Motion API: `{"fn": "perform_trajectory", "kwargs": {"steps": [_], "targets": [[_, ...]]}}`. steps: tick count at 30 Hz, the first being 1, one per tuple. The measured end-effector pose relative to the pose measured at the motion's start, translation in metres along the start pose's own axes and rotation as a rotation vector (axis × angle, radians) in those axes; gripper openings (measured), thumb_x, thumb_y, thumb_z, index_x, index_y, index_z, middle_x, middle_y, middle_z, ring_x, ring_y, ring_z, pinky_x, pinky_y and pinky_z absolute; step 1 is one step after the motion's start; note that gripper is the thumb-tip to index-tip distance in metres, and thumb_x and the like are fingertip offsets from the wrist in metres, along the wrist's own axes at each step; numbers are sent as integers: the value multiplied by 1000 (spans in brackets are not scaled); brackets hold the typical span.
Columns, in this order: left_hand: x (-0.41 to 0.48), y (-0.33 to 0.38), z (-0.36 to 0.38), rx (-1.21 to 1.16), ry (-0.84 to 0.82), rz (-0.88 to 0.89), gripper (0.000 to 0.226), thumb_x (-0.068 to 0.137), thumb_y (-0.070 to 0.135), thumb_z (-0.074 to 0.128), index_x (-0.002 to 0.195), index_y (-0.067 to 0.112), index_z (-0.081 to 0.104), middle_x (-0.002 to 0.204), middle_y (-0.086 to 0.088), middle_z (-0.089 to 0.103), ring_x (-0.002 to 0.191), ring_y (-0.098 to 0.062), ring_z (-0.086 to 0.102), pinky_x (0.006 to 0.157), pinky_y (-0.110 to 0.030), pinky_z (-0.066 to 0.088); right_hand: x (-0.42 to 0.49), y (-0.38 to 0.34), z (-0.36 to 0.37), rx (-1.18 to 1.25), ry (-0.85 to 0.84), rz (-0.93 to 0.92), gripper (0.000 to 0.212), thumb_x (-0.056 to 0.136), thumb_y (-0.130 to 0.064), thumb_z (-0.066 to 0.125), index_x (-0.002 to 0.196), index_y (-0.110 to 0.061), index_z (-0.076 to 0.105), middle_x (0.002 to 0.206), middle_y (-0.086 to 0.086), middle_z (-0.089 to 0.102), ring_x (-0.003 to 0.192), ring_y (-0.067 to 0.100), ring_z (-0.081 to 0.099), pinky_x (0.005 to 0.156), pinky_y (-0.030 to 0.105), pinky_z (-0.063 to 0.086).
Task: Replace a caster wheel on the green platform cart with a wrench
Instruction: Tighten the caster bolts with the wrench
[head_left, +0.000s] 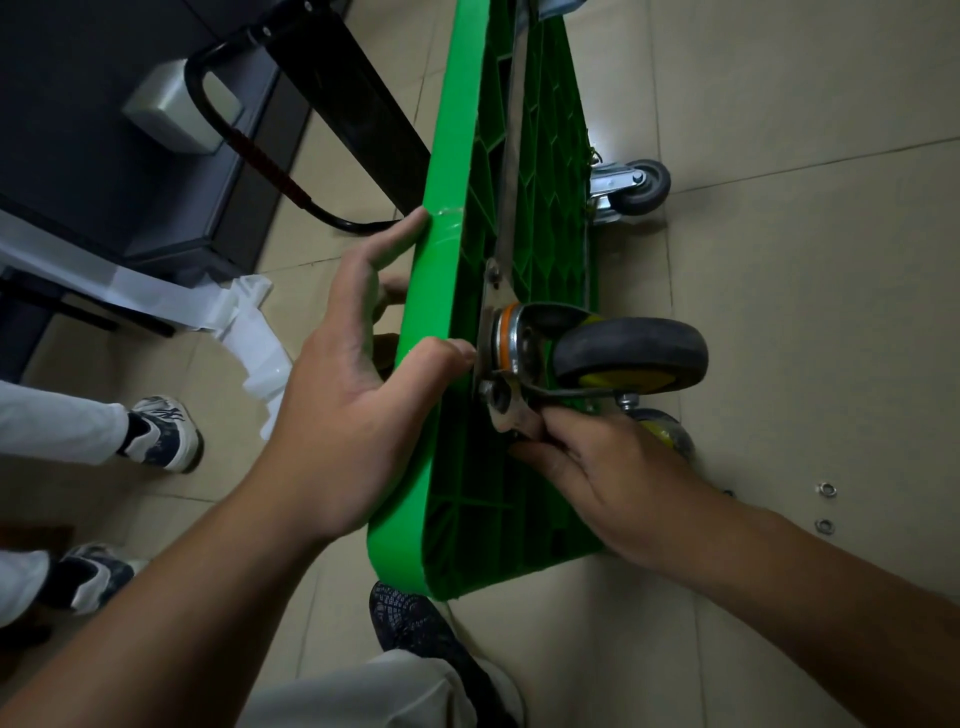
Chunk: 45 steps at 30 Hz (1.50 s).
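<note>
Floor (805, 312): beige tiles with thin grout lines, dim light. The cart (452, 156) stands on its long edge on these tiles, ribbed underside facing right, and runs from near my view away toward the top. A metal strip (511, 156) runs along the underside to the plate (487, 338) of the near caster (628, 348), which has a black tyre and a yellow hub and sticks out to the right, off the floor. A second yellow-hubbed wheel (667, 431) lies on the tiles just behind the right hand. The far caster (641, 187), grey, sits against the floor further along.

Left hand (343, 405): grasps the cart's upper rim, thumb hooked over toward the plate, index finger laid straight along the rim, the other fingers behind the deck.

Right hand (597, 462): fingers curled, pinching at the plate's lower corner. I cannot tell whether a bolt or nut sits between the fingertips.

Two washers (826, 489) lie on the tiles to the right, well apart from the cart.

Room, left side: a dark cabinet (104, 171), the cart's black handle (270, 166) with a red grip folded near it, and a white plastic piece (249, 332) on the floor. A bystander's sneakers (163, 434) are at the left edge. The wearer's own dark shoe (415, 623) is just below the cart's near corner.
</note>
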<state>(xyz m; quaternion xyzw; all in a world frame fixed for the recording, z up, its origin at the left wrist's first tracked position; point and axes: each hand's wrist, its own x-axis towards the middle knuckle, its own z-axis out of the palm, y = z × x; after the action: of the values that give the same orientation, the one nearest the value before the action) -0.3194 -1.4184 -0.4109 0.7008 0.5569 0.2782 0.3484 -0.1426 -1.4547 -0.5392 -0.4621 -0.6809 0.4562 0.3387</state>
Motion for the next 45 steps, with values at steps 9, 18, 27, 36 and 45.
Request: {"fn": "perform_trajectory", "kwargs": {"steps": [9, 18, 27, 36, 45], "targets": [[1, 2, 0, -17, 10, 12, 79, 76, 47, 62, 151, 40, 39, 123, 15, 65, 106, -11, 70, 77, -20, 56, -29, -68, 0, 576, -223, 356, 51, 95, -62, 42, 68, -19, 48, 50, 11, 58, 46, 27, 63, 46, 32, 46], [0, 3, -1, -30, 7, 3, 79, 78, 46, 64, 152, 39, 39, 124, 11, 65, 97, -17, 74, 72, -24, 59, -59, -113, 24, 563, -67, 486, 74, 67, -96, 22, 73, -33, 59, 59, -5, 57, 54, 0, 55, 57, 15, 41], [0, 2, -1, -4, 2, -13, 80, 77, 50, 63, 153, 43, 37, 126, 15, 63, 105, -16, 72, 76, -34, 62, -37, 2, 34, 24, 422, -27, 44, 107, -47, 24, 101, -18, 56, 83, -13, 54, 73, 4, 52, 62, 23, 41], [-1, 4, 2, -37, 18, -8, 81, 76, 47, 64, 153, 40, 38, 129, 8, 65, 97, -13, 75, 72, -29, 62, -15, 2, 38, 1, 432, -45, 40, 106, -49, 24, 106, -22, 54, 92, -7, 58, 81, 11, 55, 66, 29, 47], [-1, 3, 0, -24, 24, -18, 81, 76, 49, 62, 152, 40, 38, 127, 10, 65, 99, -12, 73, 72, -27, 61, -25, -19, 29, 149, 203, 80, 33, 101, -59, 28, 95, -37, 52, 71, -13, 57, 66, 7, 58, 51, 21, 42]]}}
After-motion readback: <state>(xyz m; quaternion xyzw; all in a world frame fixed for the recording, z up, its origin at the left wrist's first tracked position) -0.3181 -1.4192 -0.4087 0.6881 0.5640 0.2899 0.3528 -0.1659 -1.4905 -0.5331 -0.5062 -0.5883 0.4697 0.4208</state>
